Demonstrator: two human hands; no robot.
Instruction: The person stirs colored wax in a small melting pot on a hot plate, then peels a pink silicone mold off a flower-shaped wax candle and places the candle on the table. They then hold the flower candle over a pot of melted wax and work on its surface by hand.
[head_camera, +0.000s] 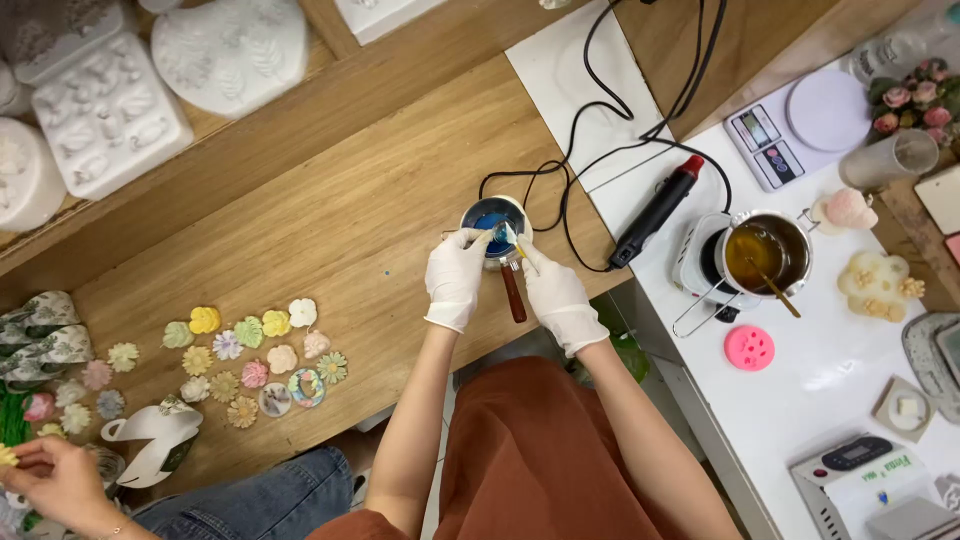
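Both white-gloved hands are up at the small round metal melting pot of blue liquid (497, 222), which sits on the pale wooden tabletop (340, 210) near its front edge, just beside the white side table (830, 370). The left hand (455, 278) has its fingers curled in against the pot's rim, and the right hand (553, 292) pinches a thin stick (508, 238) with fingertips pressed together, its tip dipped at the blue. The pot's reddish-brown wooden handle (514, 293) points back between the two wrists. Off to the right, a black heat tool with a red tip (657, 211) lies beside a second steel pot of amber liquid (768, 252). Down left (another person's bare hand (52, 482) is in the corner) lies a spread of pastel flower-shaped pieces (250, 355).
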